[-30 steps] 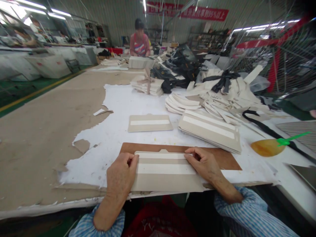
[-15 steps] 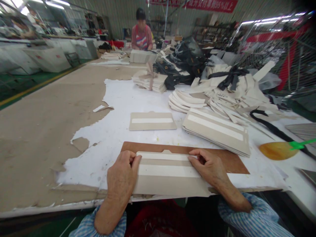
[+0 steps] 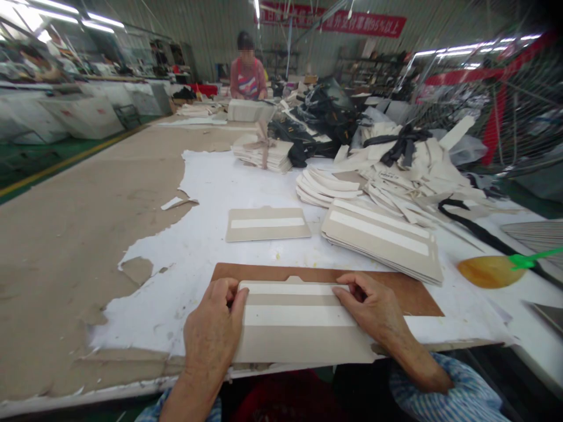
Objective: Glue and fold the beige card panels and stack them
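Observation:
A beige card piece point(image 3: 299, 337) with two white strips lies on a brown board point(image 3: 409, 293) at the table's near edge. My left hand point(image 3: 213, 331) presses the piece's left end, thumb on the upper white strip point(image 3: 288, 289). My right hand point(image 3: 373, 305) rests on the right end, fingers curled at the same strip. Both hands hold the piece flat against the board.
A single similar piece point(image 3: 266, 224) lies beyond, and a stack of them point(image 3: 382, 239) sits to the right. Piles of cut card and black straps point(image 3: 396, 149) fill the right side. An orange dish with a green stick point(image 3: 492, 271) is at right. A person point(image 3: 247, 73) works far off.
The hands stay on the same piece. The view shifted slightly, so the piece and board sit a little lower in frame.

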A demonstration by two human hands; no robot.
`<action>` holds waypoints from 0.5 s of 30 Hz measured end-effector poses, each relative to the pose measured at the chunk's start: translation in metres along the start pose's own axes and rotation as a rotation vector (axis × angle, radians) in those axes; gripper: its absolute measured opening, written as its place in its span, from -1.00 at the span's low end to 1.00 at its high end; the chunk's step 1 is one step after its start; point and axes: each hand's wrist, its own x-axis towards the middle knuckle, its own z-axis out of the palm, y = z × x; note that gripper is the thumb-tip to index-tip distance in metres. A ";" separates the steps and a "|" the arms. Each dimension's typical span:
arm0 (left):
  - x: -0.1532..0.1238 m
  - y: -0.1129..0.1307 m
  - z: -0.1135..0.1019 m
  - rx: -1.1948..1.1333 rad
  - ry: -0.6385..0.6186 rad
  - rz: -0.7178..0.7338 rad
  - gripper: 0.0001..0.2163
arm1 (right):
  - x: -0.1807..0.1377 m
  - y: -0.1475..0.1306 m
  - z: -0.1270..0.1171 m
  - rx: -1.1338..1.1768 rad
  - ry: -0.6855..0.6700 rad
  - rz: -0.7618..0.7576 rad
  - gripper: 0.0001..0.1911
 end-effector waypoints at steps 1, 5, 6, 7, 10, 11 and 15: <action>0.000 0.000 0.000 0.001 0.004 0.022 -0.83 | 0.000 0.000 0.000 -0.001 0.003 -0.004 -0.77; 0.001 -0.006 0.003 0.062 0.033 0.111 -0.76 | -0.001 -0.002 -0.003 0.012 0.011 -0.035 -0.82; 0.001 -0.010 0.004 0.076 0.036 0.125 -0.75 | -0.002 -0.002 -0.004 0.019 0.011 -0.042 -0.83; 0.003 -0.013 0.006 0.087 0.037 0.135 -0.73 | -0.002 -0.002 -0.004 0.028 0.013 -0.045 -0.84; 0.007 -0.024 0.010 0.107 0.024 0.165 -0.69 | -0.003 -0.001 -0.004 0.056 0.016 -0.009 -0.83; 0.008 -0.026 0.011 0.116 0.019 0.171 -0.68 | -0.003 -0.001 -0.004 0.065 0.015 0.012 -0.81; 0.008 -0.023 0.008 0.138 0.018 0.176 -0.65 | -0.001 -0.004 -0.003 0.098 -0.006 0.087 -0.78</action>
